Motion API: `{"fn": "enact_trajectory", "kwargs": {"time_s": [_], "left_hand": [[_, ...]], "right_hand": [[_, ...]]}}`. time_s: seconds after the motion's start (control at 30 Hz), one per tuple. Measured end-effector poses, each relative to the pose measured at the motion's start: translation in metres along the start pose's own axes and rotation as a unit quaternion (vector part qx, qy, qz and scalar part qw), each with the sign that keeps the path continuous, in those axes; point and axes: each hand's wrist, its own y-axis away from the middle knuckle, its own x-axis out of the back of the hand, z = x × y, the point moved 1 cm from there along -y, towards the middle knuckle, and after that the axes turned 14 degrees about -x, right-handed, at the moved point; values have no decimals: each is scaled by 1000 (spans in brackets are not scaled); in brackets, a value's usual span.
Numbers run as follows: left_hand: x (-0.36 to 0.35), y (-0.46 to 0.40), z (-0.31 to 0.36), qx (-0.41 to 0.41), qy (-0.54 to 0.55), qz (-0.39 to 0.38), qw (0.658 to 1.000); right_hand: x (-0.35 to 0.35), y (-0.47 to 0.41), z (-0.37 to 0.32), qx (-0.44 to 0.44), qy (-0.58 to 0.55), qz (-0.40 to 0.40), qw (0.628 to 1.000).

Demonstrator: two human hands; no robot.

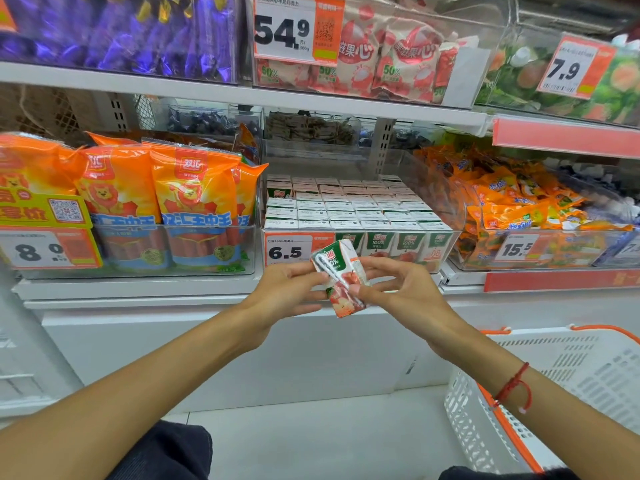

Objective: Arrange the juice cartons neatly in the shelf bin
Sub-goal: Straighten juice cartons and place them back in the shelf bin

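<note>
Filling clear bin: upright juice cartons

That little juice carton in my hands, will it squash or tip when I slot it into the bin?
The juice carton looks boxy and fairly stiff, so a light grip likely won't squash it. Tall and narrow, it may tip alone, but the packed rows in the bin should brace it.

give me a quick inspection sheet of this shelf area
surface: white shelf carrying clear bins
job's things: juice carton held tilted in front of the shelf bin; cartons in the bin stand in tidy rows
clutter: nothing seen
hands: left hand and right hand both hold the carton
cables: nothing seen
surroundings: sausage packs to the left, orange snack packs to the right, price tag 6.5, white basket on the floor
</note>
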Motion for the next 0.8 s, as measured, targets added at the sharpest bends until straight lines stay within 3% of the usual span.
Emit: {"fn": "enact_trajectory", "kwargs": {"time_s": [0.1,0.23,0.3,0.47,0.63,0.8], "left_hand": [[-3,-1,4,21,33,-9,999],[-2,1,3,20,-26,-53,998],[0,1,2,22,-28,-52,998],[6,-4,1,12,-31,-51,998],[5,-5,3,-131,-93,-13,987],[1,-2,7,-269,-222,0,937]], "right_hand": [[-3,0,-1,40,18,45,998],[-8,3,-6,74,51,59,994],[-6,4,-7,66,54,30,996],[4,5,-6,-1,-72,-112,991],[6,6,-6,-45,-97,-96,990],[5,7,-7,-34,-113,-56,991]]}}
